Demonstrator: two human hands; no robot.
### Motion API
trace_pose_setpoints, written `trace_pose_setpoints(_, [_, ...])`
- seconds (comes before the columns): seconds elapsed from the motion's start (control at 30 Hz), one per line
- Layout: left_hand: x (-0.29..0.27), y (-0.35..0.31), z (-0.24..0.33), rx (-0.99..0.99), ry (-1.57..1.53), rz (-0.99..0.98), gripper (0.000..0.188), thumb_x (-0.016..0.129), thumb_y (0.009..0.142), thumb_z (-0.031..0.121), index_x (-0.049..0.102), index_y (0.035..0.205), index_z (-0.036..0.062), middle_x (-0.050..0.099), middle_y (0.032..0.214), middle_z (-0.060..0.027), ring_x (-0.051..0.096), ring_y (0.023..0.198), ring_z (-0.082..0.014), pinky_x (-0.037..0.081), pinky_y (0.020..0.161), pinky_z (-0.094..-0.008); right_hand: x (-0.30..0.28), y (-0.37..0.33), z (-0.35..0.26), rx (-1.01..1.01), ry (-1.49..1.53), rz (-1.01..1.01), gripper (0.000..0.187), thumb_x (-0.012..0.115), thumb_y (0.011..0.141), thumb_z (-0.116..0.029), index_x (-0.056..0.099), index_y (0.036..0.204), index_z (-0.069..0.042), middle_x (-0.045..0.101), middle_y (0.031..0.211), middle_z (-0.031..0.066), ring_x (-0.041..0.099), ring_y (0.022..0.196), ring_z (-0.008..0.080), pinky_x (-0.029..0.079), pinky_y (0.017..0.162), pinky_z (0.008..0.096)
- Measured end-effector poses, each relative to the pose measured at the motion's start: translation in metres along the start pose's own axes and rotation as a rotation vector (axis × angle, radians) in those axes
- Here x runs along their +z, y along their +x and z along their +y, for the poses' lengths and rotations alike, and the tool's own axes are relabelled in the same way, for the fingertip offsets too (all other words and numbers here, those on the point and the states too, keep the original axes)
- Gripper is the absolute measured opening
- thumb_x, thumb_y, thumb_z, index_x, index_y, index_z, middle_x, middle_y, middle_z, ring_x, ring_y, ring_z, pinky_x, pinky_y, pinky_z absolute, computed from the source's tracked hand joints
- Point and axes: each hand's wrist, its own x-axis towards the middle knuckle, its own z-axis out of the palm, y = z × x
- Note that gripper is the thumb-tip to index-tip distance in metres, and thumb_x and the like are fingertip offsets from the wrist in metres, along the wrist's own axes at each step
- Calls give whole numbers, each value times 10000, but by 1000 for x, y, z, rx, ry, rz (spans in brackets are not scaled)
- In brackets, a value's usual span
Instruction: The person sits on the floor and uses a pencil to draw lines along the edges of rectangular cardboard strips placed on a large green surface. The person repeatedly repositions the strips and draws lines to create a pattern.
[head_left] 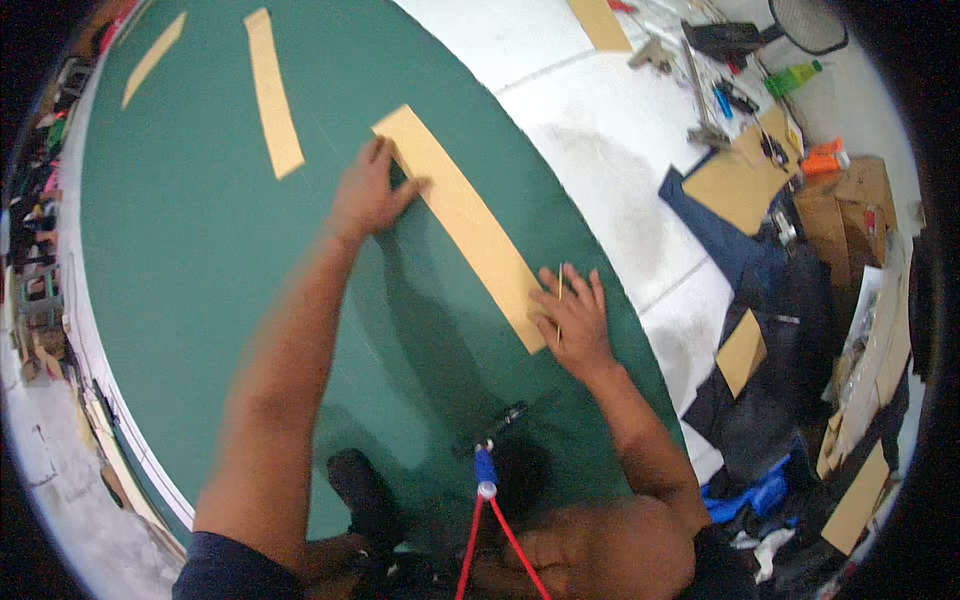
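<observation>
A long tan cardboard strip (465, 225) lies slantwise on the green sheet (200, 300). My left hand (375, 195) rests at the strip's far end, thumb spread away from the fingers and its tip on the strip's edge; it grips nothing. At the near end my right hand (578, 320) lies with fingers stretched over the strip's corner. A thin yellow pencil-like stick (560, 285) is tucked between those fingers. Two more tan strips, one narrow (153, 60) and one wider (273, 95), lie farther off to the left.
Tools (705, 120), a green bottle (793, 78) and an orange object (825, 157) lie on the pale floor at right. Nearer are a brown cardboard box (845, 215), dark cloth (780, 340) and tan scraps (741, 352). Stacked goods (45, 230) line the left side.
</observation>
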Motion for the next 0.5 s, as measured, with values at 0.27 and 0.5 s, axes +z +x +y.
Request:
trace_pose_setpoints(0.27, [2, -6, 15, 46, 115, 5, 1339, 741, 674, 812, 294, 1530, -115, 300, 1591, -288, 348, 1468, -416, 335, 1212, -456, -9, -37, 12, 25, -43, 62, 305, 707, 935, -324, 715, 1212, -197, 581, 1475, 15, 437, 1432, 347, 221, 1197, 648])
trace_pose_setpoints(0.5, [2, -5, 16, 43, 134, -9, 1346, 754, 664, 807, 294, 1525, -120, 310, 1579, -285, 338, 1472, -412, 330, 1213, -459, -8, -36, 10, 15, -49, 76, 265, 713, 931, -290, 733, 1182, -210, 628, 1423, 1, 445, 1423, 343, 233, 1190, 647])
